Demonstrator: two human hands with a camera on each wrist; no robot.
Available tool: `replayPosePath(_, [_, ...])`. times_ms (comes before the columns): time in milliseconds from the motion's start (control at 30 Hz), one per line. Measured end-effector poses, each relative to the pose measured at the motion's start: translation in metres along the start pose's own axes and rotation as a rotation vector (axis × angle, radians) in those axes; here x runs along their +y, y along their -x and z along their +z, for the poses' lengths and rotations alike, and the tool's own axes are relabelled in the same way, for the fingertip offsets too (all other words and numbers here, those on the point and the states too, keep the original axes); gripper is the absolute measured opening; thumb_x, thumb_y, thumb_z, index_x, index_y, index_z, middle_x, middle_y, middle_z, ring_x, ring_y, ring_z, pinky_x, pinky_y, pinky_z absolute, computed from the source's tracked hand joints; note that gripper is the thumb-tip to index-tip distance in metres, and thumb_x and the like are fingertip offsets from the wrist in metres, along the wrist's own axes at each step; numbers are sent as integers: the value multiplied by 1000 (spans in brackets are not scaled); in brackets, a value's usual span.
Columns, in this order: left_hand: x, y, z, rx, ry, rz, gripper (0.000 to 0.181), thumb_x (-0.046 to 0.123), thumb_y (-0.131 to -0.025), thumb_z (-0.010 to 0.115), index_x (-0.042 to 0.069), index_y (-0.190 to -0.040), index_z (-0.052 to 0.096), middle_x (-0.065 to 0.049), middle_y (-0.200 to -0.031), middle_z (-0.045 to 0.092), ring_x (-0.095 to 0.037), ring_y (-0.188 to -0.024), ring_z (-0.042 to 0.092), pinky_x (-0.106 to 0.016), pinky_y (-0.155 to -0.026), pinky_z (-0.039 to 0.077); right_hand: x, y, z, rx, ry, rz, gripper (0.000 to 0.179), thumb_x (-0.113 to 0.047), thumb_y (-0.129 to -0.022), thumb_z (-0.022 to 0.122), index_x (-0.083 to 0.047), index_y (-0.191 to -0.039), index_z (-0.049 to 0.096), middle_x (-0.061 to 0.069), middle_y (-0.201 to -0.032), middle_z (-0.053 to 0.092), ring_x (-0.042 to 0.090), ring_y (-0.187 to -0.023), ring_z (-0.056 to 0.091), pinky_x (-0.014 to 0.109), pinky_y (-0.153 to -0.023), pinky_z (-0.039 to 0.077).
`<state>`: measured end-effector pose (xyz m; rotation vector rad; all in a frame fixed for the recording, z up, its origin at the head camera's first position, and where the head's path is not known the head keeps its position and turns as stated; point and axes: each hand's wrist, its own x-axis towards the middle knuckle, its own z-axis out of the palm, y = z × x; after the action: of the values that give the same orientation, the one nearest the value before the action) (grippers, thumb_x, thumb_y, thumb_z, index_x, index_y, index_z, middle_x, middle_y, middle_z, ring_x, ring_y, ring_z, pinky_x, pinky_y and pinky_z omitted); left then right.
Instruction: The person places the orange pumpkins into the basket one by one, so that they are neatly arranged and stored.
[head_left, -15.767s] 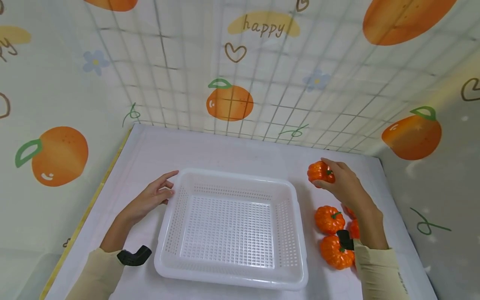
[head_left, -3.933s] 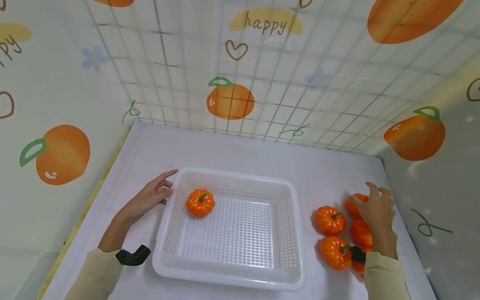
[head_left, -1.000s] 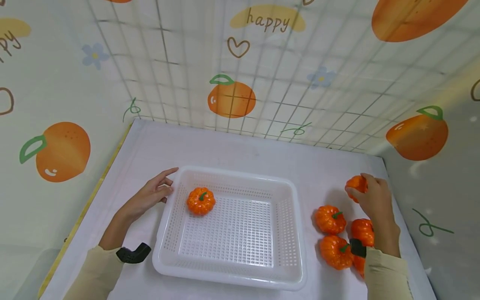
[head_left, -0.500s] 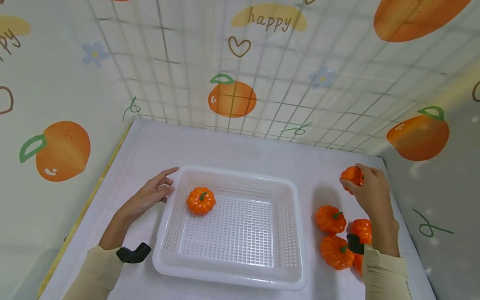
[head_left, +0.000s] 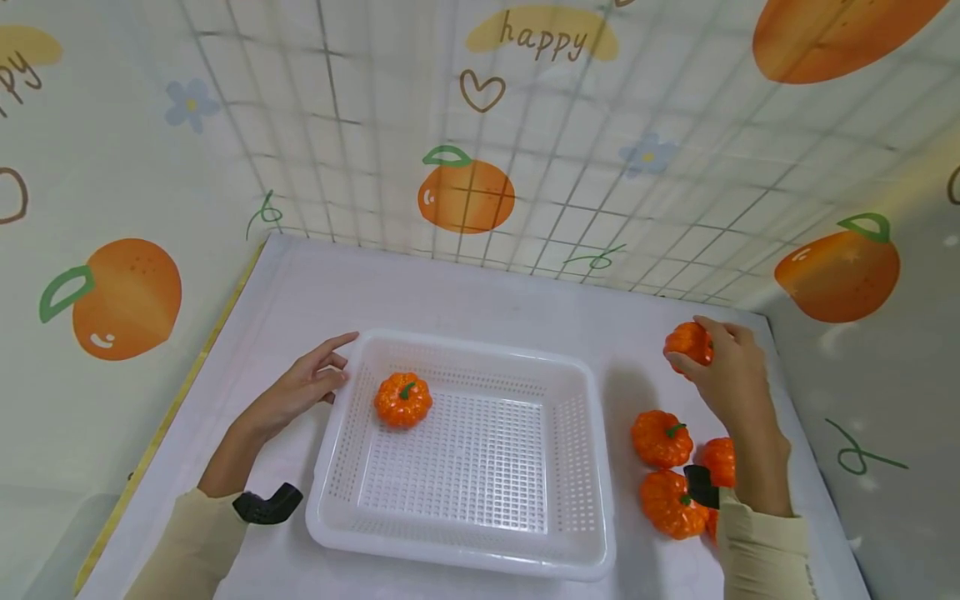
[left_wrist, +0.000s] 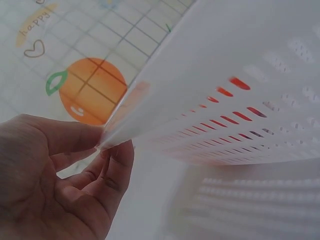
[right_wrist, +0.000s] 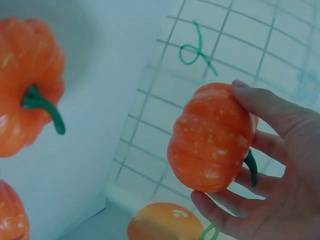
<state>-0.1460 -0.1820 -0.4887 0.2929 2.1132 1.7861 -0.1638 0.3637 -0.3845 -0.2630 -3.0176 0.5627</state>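
In the head view my left hand (head_left: 300,383) is at the back left corner of a white plastic basket (head_left: 450,562). The left wrist view shows its thumb and fingertips pinching the basket's rim (left_wrist: 111,136). One orange toy pumpkin (head_left: 403,400) with a green stem sits inside, near the back left. My right hand (head_left: 731,375) grips another toy pumpkin (head_left: 688,346) above the table at the back right; the right wrist view shows that pumpkin (right_wrist: 212,140) between thumb and fingers, stem toward the palm.
Right of the basket several more pumpkins, such as the front one (head_left: 672,505) and the one behind it (head_left: 662,439), stand on the white table (head_left: 480,300); my right forearm partly hides some. Printed curtains (head_left: 525,167) enclose the table at the back and sides.
My right hand has lifted a pumpkin from the group at the right and moved it back and leftward. An earlier pumpkin went into the basket. The left hand has stayed at the rim.
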Motion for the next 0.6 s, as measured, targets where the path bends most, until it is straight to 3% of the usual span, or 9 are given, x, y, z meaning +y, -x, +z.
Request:
replayPosePath(367, [1, 1, -1, -16, 12, 13, 59, 12, -103, 54, 15, -156, 30, -22, -120, 48, -33, -101, 59, -29, -79, 54, -20, 2, 3, -37, -10, -17, 73, -26, -94, 70, -4, -154, 33, 37, -148, 24, 59, -125, 31, 68, -85, 46])
replayPosePath(600, [0, 0, -1, -13, 12, 17, 58, 12, -103, 53, 15, -156, 31, -22, -119, 48, -33, -100, 58, -28, -78, 54, -33, 8, 2, -31, -20, -75, 72, -23, -93, 72, -6, -153, 35, 35, -149, 26, 57, -124, 33, 68, -87, 46])
